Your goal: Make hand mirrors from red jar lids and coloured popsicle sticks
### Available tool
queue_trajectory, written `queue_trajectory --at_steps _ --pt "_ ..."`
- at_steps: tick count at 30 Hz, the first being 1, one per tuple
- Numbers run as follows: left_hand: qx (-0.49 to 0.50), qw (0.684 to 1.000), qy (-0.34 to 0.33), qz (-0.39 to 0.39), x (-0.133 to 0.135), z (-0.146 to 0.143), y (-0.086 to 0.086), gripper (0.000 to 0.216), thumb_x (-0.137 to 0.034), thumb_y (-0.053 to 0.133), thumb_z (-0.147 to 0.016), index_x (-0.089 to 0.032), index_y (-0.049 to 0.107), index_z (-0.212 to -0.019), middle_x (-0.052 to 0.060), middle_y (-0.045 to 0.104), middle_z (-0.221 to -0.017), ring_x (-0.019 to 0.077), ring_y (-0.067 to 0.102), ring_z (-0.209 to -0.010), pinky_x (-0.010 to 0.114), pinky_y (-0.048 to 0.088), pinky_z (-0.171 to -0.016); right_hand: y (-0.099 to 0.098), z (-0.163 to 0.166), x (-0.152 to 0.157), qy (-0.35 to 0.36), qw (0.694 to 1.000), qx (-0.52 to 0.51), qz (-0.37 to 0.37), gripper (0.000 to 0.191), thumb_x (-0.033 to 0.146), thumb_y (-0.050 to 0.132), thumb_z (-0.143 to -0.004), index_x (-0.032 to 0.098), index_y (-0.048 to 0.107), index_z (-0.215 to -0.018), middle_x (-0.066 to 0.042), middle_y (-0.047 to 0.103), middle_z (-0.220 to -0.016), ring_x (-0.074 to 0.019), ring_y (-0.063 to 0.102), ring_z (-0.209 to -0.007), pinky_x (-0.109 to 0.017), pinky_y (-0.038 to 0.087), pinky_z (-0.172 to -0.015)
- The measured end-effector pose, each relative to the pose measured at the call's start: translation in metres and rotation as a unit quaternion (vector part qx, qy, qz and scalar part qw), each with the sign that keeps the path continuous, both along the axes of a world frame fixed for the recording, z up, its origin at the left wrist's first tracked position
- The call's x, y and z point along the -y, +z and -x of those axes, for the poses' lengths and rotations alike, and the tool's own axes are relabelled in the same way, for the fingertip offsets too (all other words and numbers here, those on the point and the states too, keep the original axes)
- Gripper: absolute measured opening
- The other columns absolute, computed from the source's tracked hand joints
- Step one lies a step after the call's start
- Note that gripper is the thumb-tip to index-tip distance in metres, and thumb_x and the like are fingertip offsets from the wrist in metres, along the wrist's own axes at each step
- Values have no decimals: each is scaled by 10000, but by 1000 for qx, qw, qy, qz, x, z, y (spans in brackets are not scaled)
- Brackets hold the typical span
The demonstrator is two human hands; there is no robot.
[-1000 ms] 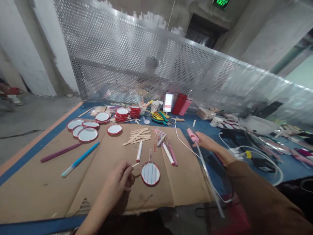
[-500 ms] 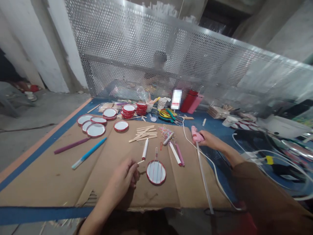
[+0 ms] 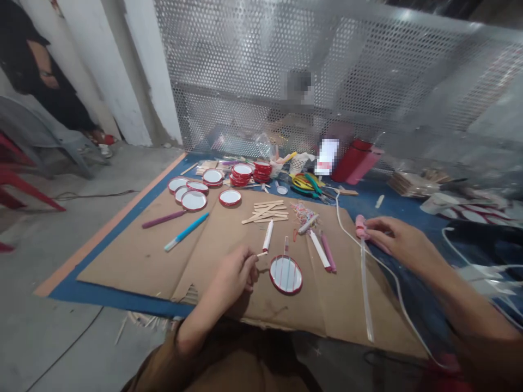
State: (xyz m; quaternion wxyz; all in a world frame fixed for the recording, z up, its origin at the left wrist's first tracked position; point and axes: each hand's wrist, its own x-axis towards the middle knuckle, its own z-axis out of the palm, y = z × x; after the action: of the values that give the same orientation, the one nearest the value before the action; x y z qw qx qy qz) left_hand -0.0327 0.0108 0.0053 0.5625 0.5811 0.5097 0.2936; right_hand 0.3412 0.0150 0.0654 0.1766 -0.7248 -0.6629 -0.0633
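Head view puts a pale stick (image 3: 262,254) between your left hand's (image 3: 235,275) pinching fingers, just left of the red-rimmed disc (image 3: 292,276), probably light, stiff and easily snapped, best held by its end, while your right hand (image 3: 402,239) touches the pink glue gun (image 3: 360,227), its grip unclear

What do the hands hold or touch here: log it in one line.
left hand: pinches thin pale stick | right hand: touches pink glue gun | red-rimmed lid: between hands, flat on cardboard
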Motion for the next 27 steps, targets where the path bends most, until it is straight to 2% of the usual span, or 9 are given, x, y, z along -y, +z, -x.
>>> queue_trajectory --at_steps 2,5,9,13,18,21,24,27 --pt "-6 1000 -8 7 0 0 3 215 -338 396 -885 -208 466 -728 -33 564 -597 91 525 -454 192 468 -439 1 37 14 55 998 -43 -2 305 485 471 -846 233 634 -788 -52 713 -812 -223 658 -736 -319 483 -696" --pt "-6 1000 -10 1 0 0 5 219 -323 398 -888 -204 462 -716 -37 557 -588 82 510 -433 184 450 -434 -4 86 33 135 990 -42 -20 288 408 433 -903 238 620 -766 -61 700 -796 -229 642 -762 -342 466 -719" --pt "5 1000 -8 1 1 1 6 206 -323 410 -880 -204 468 -722 -36 547 -585 90 518 -453 188 452 -438 -17 119 41 201 979 -1 -18 213 303 454 -928 239 634 -834 -45 696 -818 -209 639 -775 -330 446 -704" --pt "7 1000 -17 -4 2 1 6 207 -343 405 -873 -210 466 -726 -33 556 -586 100 522 -455 201 441 -444 -25 116 30 213 975 66 -6 222 233 449 -921 225 647 -821 -50 699 -800 -204 632 -748 -322 402 -655" --pt "-7 999 -24 -47 2 2 3 261 -390 398 -869 -216 463 -686 -19 556 -573 112 509 -470 219 414 -469 -28 87 20 110 982 144 -45 291 224 419 -935 196 655 -768 -81 688 -740 -231 608 -731 -347 375 -683" --pt "-20 997 -23 -76 2 3 2 262 -390 405 -867 -216 480 -686 -20 555 -564 117 510 -488 222 411 -493 -31 80 26 81 985 151 -31 322 249 416 -951 200 635 -720 -76 678 -710 -219 599 -698 -335 371 -658" --pt "-31 996 -25 -78 2 3 3 263 -400 407 -866 -218 482 -692 -25 550 -558 119 510 -478 223 412 -487 -32 92 38 98 987 130 -6 314 315 426 -972 213 634 -761 -57 681 -732 -205 606 -700 -323 383 -653" --pt "-22 998 -21 -48 2 3 6 277 -428 401 -862 -223 463 -686 -25 540 -561 123 515 -473 222 430 -461 -34 117 54 136 985 102 -10 302 387 421 -983 224 641 -856 -57 696 -812 -206 629 -735 -325 416 -670"
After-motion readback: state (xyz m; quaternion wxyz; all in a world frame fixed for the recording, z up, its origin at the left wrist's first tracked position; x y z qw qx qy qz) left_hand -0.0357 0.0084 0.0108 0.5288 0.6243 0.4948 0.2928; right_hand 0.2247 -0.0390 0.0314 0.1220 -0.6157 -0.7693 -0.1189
